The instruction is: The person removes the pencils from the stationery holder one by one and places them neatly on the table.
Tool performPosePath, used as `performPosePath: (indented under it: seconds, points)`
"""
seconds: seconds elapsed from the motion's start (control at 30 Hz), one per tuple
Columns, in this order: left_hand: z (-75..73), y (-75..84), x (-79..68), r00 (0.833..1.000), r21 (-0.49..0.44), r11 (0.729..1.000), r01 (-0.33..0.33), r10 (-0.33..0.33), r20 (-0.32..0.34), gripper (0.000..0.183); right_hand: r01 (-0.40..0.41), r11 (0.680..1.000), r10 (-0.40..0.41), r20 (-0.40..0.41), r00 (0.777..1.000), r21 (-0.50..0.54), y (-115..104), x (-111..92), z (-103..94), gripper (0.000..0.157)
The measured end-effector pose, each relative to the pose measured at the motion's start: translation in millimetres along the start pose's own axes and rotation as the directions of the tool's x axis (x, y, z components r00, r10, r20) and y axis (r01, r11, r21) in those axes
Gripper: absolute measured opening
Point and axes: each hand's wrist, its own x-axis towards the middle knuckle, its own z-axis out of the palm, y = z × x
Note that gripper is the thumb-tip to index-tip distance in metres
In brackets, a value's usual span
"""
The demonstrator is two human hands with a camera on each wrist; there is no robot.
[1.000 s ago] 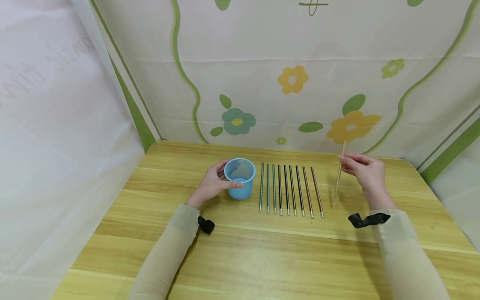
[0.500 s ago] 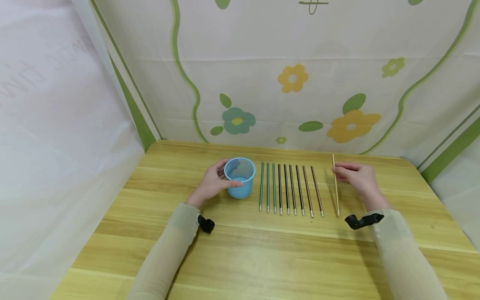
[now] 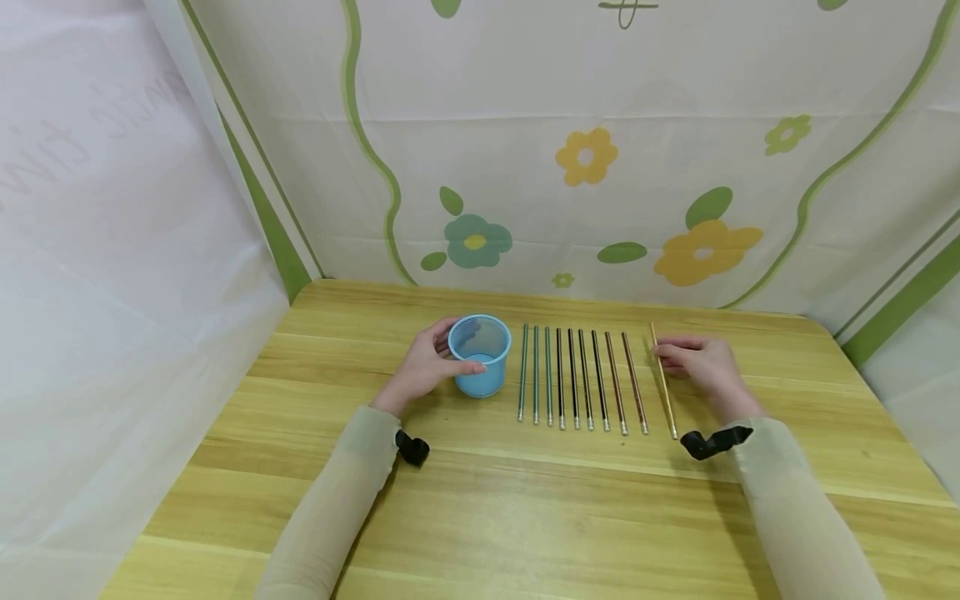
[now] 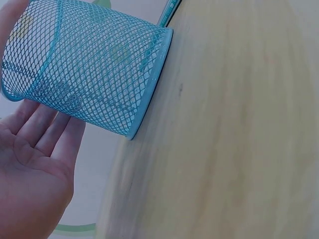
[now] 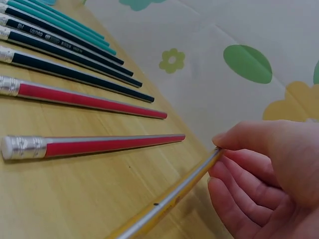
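My left hand point(image 3: 422, 372) holds a blue mesh pen cup point(image 3: 480, 385), its thumb near the front of the rim and its fingers behind. The cup stands upright on the table. In the left wrist view the fingers lie along the mesh wall point(image 4: 94, 64). My right hand point(image 3: 705, 367) pinches a yellow pencil point(image 3: 665, 396) near its far end, between thumb and fingers. That pencil slants just right of two red pencils point(image 3: 635, 383), eraser end toward me. Whether its whole length touches the table I cannot tell.
Left of the red pencils lie several black pencils point(image 3: 573, 379) and three teal pencils point(image 3: 536, 375), side by side, erasers toward me. The wooden table point(image 3: 525, 517) meets a flower-printed cloth point(image 3: 525, 200) at the back. Another cloth point(image 3: 135, 317) hangs at the left.
My right hand has moved left and lowered the yellow pencil toward the row, turning it so its far end now leans left. The left hand and cup have stayed put.
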Motion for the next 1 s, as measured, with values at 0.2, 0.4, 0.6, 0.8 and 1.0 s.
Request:
performPosePath:
  seconds: [0.2, 0.4, 0.6, 0.8, 1.0]
  points:
    - [-1.4, -13.1, 5.1, 1.000, -0.010, 1.000, 0.002, -0.002, -0.001, 0.078, -0.031, 0.999, 0.031, 0.003, 1.000, -0.033, 5.9, 3.8, 2.5, 0.052]
    - [-2.7, -29.9, 10.9, 1.000, -0.008, 1.000, -0.012, 0.012, -0.015, 0.078, -0.039, 0.994, 0.040, 0.007, 0.999, -0.103, 5.7, 3.6, 5.6, 0.050]
    - [-2.7, -32.5, 11.0, 0.999, 0.015, 0.999, -0.029, 0.030, -0.024, 0.075, -0.032, 0.984, 0.031, -0.008, 0.999, -0.174, 1.9, 3.0, 9.0, 0.044]
    - [-2.4, -31.6, 10.7, 0.999, 0.021, 0.999, -0.031, 0.032, -0.026, 0.075, -0.027, 0.966, 0.022, -0.020, 1.000, -0.257, 0.2, 5.3, 11.9, 0.042]
    - [-3.3, -32.3, 11.4, 0.999, 0.014, 0.999, -0.029, 0.029, -0.019, 0.075, -0.031, 0.953, 0.024, -0.027, 0.999, -0.301, 0.2, 8.0, 14.2, 0.040]
